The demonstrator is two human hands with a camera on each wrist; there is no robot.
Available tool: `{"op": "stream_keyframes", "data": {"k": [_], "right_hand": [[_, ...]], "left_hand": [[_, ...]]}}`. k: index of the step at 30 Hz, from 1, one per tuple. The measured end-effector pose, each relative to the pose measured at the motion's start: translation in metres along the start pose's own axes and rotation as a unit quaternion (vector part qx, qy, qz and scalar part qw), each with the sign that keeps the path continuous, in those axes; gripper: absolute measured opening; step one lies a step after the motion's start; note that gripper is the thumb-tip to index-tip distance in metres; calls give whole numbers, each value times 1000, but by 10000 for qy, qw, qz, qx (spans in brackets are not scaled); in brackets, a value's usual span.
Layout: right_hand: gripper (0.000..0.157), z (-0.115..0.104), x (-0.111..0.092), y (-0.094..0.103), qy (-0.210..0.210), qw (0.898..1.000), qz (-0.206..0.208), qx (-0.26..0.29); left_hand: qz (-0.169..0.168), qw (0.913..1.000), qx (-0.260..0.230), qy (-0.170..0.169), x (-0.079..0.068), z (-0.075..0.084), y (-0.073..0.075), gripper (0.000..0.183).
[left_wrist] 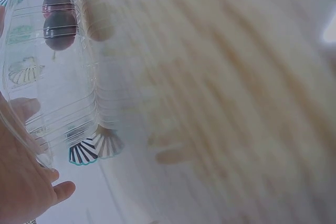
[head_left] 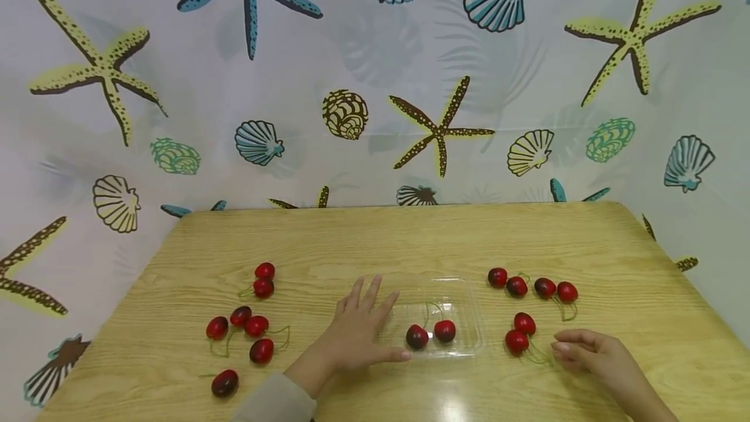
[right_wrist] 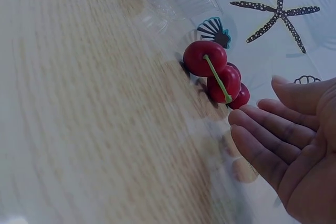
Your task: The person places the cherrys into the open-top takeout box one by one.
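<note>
A clear plastic container (head_left: 477, 324) sits at the middle of the table with two red cherries (head_left: 444, 331) inside, their green stems joined upward. Over its left rim my left hand (head_left: 354, 338) spreads its fingers, the thumb along the near edge; the left wrist view shows that hand (left_wrist: 23, 187) against the container's end wall (left_wrist: 52, 114). To the right of the container lies a stemmed cherry pair (head_left: 517, 342). My right hand (head_left: 609, 365) hovers beside the stem of this pair, fingers loosely extended. In the right wrist view, the fingers of the right hand (right_wrist: 294, 145) hold nothing.
Two more cherry pairs (head_left: 517, 287) lie farther back on the right. On the left several cherries (head_left: 256, 326) are scattered, a single one (head_left: 225, 383) nearest the front. A patterned cloth (head_left: 375, 70) hangs behind the wooden table (head_left: 351, 233).
</note>
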State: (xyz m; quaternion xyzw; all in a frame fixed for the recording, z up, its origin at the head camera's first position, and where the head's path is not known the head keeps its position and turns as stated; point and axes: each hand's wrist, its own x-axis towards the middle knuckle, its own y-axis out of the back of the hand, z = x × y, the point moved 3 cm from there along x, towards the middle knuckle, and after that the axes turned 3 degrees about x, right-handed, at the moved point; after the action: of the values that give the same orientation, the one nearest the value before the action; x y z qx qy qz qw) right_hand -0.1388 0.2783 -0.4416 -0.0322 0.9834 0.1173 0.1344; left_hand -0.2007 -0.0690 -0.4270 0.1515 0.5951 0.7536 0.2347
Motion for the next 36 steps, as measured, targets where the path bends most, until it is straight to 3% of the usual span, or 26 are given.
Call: {"op": "stream_keyframes", "data": {"k": [13,22,36], "right_hand": [[42,6,0,-6,94,9989,-453,-60],[42,7,1,-11,25,9964,-823,218],[37,6,4,-17,36,9946,-951,418]], "left_hand": [[-49,10000,-67,31,-1,0,2,94],[3,10000,-54,-48,-2,1,4,93],[-61,9999,38,-76,-2,0,4,96]]}}
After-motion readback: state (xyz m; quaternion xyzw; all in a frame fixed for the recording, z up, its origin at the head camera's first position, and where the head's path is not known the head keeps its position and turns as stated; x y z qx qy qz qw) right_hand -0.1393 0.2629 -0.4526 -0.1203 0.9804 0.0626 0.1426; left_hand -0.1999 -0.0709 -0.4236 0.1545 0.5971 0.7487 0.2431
